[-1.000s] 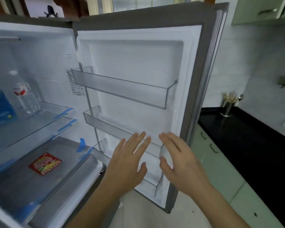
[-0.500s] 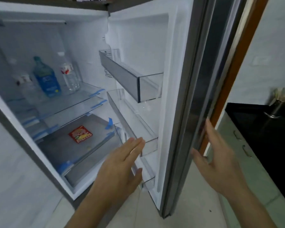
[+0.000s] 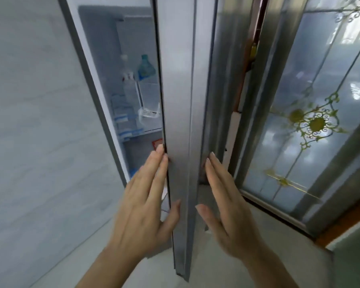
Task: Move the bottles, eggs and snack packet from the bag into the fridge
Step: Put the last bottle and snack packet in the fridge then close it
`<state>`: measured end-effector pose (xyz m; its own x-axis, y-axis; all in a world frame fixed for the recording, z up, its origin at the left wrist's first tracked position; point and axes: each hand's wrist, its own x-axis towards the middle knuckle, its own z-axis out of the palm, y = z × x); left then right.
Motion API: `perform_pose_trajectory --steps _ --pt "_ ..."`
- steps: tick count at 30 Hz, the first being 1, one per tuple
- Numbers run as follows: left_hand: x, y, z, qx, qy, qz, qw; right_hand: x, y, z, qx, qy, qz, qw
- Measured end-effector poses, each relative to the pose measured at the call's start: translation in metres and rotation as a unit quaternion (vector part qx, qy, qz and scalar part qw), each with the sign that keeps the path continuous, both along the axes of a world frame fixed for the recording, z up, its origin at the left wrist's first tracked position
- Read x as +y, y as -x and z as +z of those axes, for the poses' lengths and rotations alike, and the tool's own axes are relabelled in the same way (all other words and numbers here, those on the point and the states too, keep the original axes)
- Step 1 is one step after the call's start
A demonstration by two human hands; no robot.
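The grey fridge door (image 3: 179,113) stands edge-on in front of me, swung most of the way toward the fridge. Through the narrow gap on its left I see the white fridge interior (image 3: 131,38), with a clear bottle (image 3: 127,80) and a blue bottle (image 3: 146,67) on a glass shelf. My left hand (image 3: 146,204) lies flat and open against the door's inner side, fingers up. My right hand (image 3: 224,206) is flat and open on the door's outer face. Neither hand holds anything. No bag, eggs or snack packet are in view.
A pale wall (image 3: 33,121) fills the left side, next to the fridge's grey frame (image 3: 85,84). To the right stands a frosted glass door (image 3: 312,113) with a gold ornament in a metal and wood frame. Pale floor tiles (image 3: 112,256) lie below.
The fridge door has swung from wide open to nearly shut. My right hand moved from the door's inner side around to its outer face; my left hand stayed on the inner side.
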<state>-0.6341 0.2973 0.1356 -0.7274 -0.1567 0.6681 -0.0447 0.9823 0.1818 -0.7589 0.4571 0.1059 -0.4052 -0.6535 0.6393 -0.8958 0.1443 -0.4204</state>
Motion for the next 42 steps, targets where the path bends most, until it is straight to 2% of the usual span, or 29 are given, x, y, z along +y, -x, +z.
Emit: perform_pose_trajectory --steps 4,9,17,24,30,35,42 --pt "-0.019 -0.014 0.011 0.008 0.047 0.066 0.997 -0.049 0.015 -0.009 0.011 0.016 0.035 0.999" --pt "-0.049 -0.013 0.016 -0.037 0.111 0.092 0.989 -0.112 0.037 -0.005 0.043 0.042 0.021 0.998" --pt "-0.113 0.006 0.017 -0.051 0.111 0.175 0.977 -0.188 0.072 0.018 0.141 -0.001 -0.033 0.989" --pt "-0.15 0.025 0.019 -0.038 0.109 0.203 0.972 -0.226 0.096 0.02 0.194 -0.006 -0.047 0.98" --pt "-0.191 0.048 0.02 -0.038 0.08 0.223 0.971 -0.256 0.119 0.028 0.187 -0.039 -0.072 0.979" --pt "-0.231 0.067 0.017 -0.101 0.07 0.257 0.959 -0.281 0.132 0.031 0.185 -0.096 -0.093 0.974" --pt "-0.235 0.075 0.013 -0.105 0.056 0.27 0.955 -0.289 0.136 0.028 0.187 -0.107 -0.098 0.971"
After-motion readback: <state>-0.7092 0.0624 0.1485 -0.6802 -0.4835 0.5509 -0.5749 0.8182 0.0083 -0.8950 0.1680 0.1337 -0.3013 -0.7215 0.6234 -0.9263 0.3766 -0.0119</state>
